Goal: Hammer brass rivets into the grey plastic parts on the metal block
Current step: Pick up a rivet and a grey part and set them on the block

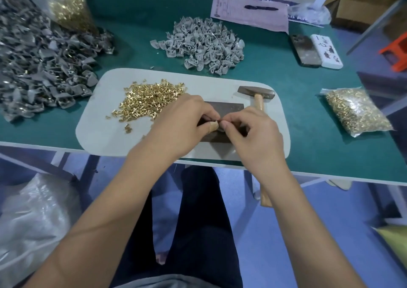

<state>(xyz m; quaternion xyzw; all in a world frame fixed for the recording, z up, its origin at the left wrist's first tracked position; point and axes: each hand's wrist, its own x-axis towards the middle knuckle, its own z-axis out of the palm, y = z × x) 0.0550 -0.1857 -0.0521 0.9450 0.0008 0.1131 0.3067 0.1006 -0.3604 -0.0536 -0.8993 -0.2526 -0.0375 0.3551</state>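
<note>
Illumination is even, diffuse and moderately bright, with a cool cast; shadows under the hands [182,120] on the white mat [92,122] are soft and short. Wide-angle distortion bows the table edge [330,174] and stretches the frame corners. The grey part heap [33,67] at upper left is smeared; the centre is sharper.

Loose brass rivets [152,98] beside dark metal block [229,108] (flat)

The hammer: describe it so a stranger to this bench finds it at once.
Start at the pale mat on the green table. At its right end, beside the dark metal block, lies the hammer, behind the right hand. It is the only tool there: dull steel head, light wooden handle pointing toward the person.
</note>
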